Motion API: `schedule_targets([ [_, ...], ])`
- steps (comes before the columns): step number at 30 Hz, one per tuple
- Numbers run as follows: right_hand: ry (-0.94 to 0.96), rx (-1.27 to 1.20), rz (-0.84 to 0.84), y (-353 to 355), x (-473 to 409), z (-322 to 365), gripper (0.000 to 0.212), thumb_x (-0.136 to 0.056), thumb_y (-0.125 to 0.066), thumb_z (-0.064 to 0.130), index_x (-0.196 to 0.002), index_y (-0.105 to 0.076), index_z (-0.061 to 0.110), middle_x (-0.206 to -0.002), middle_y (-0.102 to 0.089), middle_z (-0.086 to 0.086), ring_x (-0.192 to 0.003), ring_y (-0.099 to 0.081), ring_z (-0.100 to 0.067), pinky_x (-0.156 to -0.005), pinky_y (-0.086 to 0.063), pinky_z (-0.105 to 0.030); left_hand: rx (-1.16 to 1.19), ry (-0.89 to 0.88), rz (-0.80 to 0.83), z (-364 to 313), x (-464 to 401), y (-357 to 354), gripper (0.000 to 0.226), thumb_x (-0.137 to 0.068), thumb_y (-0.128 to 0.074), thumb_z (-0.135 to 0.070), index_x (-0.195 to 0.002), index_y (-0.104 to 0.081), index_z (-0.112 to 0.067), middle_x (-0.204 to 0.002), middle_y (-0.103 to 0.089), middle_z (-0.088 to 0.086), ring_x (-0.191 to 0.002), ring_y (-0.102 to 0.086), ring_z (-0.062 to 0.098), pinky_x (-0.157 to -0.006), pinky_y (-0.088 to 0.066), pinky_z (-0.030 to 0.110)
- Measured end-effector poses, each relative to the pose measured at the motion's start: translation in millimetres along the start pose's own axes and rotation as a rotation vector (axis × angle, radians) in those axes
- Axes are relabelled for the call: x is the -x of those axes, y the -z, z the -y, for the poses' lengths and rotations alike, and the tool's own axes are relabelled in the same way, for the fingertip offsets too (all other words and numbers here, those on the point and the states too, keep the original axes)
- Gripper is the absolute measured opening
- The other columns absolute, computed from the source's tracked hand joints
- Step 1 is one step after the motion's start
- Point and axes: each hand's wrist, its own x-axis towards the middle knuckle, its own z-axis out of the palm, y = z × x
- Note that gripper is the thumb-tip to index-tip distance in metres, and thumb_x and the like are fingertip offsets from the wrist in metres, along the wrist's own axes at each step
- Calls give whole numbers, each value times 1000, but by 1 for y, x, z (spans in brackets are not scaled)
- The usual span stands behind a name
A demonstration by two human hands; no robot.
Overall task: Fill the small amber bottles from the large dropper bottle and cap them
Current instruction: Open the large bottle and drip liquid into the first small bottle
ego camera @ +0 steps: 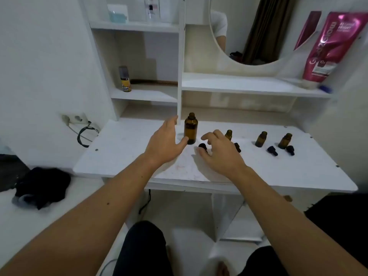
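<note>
The large amber bottle point(190, 128) stands uncapped at the back middle of the white tabletop point(123, 156). My left hand point(166, 142) is spread open just left of it, thumb tip near its base. A black dropper cap point(203, 146) lies in front of the bottle. My right hand point(219, 152) hovers over that spot with loosely curled fingers, holding nothing. Three small amber bottles stand open: one point(228, 134) behind my right hand, one point(261, 139) further right, one point(285, 140) at the far right. Black caps point(237, 147), point(272, 150), point(290, 150) lie beside them.
White shelves rise behind the table, holding a small yellow bottle point(125, 79) on the left. A pink pouch point(326, 46) leans at the upper right beside a round mirror point(249, 30). A wall socket with a black cable point(83, 128) sits left of the table. Dark cloth point(42, 186) lies lower left.
</note>
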Motion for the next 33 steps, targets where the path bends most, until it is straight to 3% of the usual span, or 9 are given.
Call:
schedule_targets([
  [4, -60, 14, 13, -15, -6, -7, 36, -105, -60, 36, -134, -61, 16, -129, -63, -4, -102, -66, -20, -84, -48, -25, 117, 70, 75, 4, -10, -19, 79, -96, -68, -46, -159, -28, -21, -159, -44, 5, -140, -51, 27, -115, -45, 46],
  [7, -79, -3, -20, -22, -9, -12, 30, -105, -60, 30, -131, -63, 14, -124, -67, -7, -98, -67, -22, -82, -50, -27, 192, 59, 55, 6, -15, -32, 70, -96, -68, -45, -154, -34, -26, -154, -51, 2, -133, -56, 25, -112, -48, 45],
  [13, -76, -67, -258, -3, -17, -19, 31, -101, -66, 24, -130, -67, 15, -121, -64, -1, -88, -62, -11, -84, -54, -26, 339, 70, -5, 5, -19, -43, 55, -96, -71, -37, -143, -45, -28, -137, -62, -3, -113, -65, 15, -101, -56, 39],
  [17, -36, -242, -431, 24, -30, -16, 20, -97, -72, 19, -117, -72, 14, -104, -66, 4, -82, -65, -11, -80, -57, -24, 355, 80, -31, 8, -19, -48, 56, -95, -72, -40, -143, -46, -29, -133, -63, -7, -108, -64, 11, -100, -57, 41],
  [19, -15, -348, -491, 36, -35, -10, 18, -99, -72, 19, -116, -73, 14, -104, -66, 6, -87, -68, -10, -82, -55, -14, 356, 81, -26, 9, -19, -48, 57, -95, -72, -40, -144, -46, -28, -132, -62, -7, -107, -64, 11, -101, -57, 41],
  [21, 4, -434, -506, 47, -40, -3, 20, -100, -71, 19, -120, -72, 15, -106, -70, 7, -94, -69, -8, -86, -52, -7, 351, 84, -17, 10, -20, -48, 57, -95, -72, -40, -144, -45, -27, -134, -62, -6, -109, -64, 13, -103, -56, 42],
  [24, 50, -454, -515, 59, -49, 3, 22, -102, -68, 20, -123, -71, 15, -110, -74, 5, -100, -70, -7, -92, -53, -10, 329, 85, -12, 9, -21, -49, 58, -96, -71, -39, -145, -44, -27, -136, -61, -5, -110, -64, 14, -104, -55, 43],
  [30, 109, -333, -449, 67, -62, 5, 23, -103, -65, 19, -125, -68, 12, -115, -72, -2, -101, -68, -12, -87, -48, -3, 323, 101, -10, 11, -22, -52, 59, -96, -71, -38, -146, -43, -28, -139, -60, -5, -112, -63, 14, -106, -54, 41],
  [33, 134, -300, -442, 69, -62, 4, 22, -103, -64, 18, -124, -67, 11, -115, -72, -4, -103, -69, -15, -88, -50, -7, 322, 102, -11, 12, -23, -52, 59, -96, -71, -38, -146, -43, -28, -138, -60, -6, -109, -62, 11, -106, -53, 38],
])
